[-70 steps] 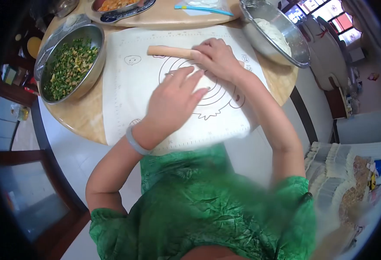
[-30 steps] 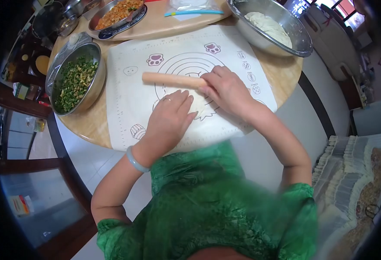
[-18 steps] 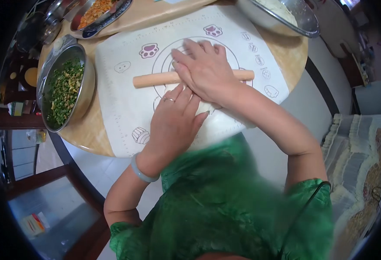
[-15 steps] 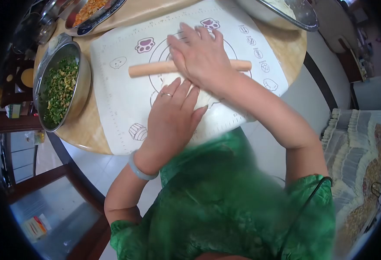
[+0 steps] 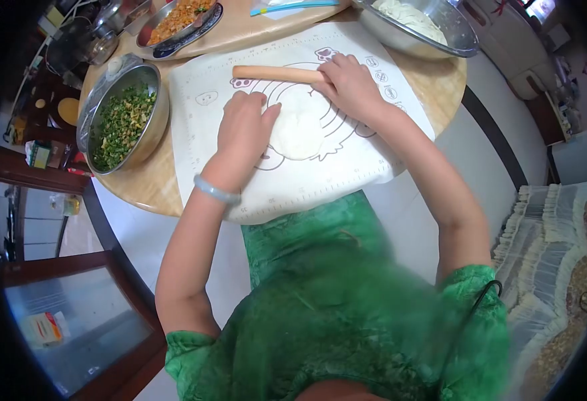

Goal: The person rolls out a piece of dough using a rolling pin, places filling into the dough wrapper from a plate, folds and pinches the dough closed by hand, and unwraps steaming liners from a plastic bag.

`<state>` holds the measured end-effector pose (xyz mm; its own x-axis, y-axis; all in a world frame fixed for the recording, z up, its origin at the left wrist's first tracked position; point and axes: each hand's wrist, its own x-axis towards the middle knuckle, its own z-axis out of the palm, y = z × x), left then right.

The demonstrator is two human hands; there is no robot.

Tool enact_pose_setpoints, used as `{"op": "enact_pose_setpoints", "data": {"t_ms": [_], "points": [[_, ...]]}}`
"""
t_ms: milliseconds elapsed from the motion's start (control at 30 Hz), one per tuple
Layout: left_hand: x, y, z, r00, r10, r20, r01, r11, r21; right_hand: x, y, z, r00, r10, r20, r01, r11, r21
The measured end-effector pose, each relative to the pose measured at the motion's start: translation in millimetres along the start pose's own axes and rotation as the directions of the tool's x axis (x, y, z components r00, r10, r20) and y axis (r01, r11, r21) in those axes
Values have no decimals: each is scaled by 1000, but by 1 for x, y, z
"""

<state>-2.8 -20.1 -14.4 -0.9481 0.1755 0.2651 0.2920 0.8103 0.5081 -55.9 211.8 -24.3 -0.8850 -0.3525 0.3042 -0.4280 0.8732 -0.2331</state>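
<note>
A flat round of white dough (image 5: 299,132) lies on the white printed mat (image 5: 206,147). My left hand (image 5: 245,123) is at the dough's left edge, thumb and fingers bent toward each other; whether the edge is pinched between them is hidden. Above the dough, a wooden rolling pin (image 5: 273,73) points left. Its right end is in my right hand (image 5: 352,85), which is closed around it.
At the left stands a metal bowl of chopped greens (image 5: 162,113). A metal bowl with dough (image 5: 464,47) is at the back right. Behind the mat are a dish of orange filling (image 5: 180,21) and a blue-edged bag (image 5: 293,7) on a raised board (image 5: 253,35).
My right hand has gone from lying flat across the middle of the rolling pin to gripping its right end. My left hand has moved left, uncovering the dough.
</note>
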Motion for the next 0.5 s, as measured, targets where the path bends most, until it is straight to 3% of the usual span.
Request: {"op": "enact_pose_setpoints", "data": {"t_ms": [67,167,267,367,500], "points": [[14,7,1,986,-92,137,81,994,80,-5,4,-3,998,65,3,-65,997,43],[24,10,4,963,-106,247,89,993,79,-18,14,-8,993,82,-83,-73,992,101],[20,28,0,985,-75,155,62,994,90,-29,16,-20,989,117,-93,-98,976,194],[18,46,-3,993,111,28,-113,992,59,-38,14,-32,983,155,-99,-119,947,298],[26,70,-16,988,149,-52,-157,963,-219,-42,18,-43,968,201,-153,-135,923,360]]}}
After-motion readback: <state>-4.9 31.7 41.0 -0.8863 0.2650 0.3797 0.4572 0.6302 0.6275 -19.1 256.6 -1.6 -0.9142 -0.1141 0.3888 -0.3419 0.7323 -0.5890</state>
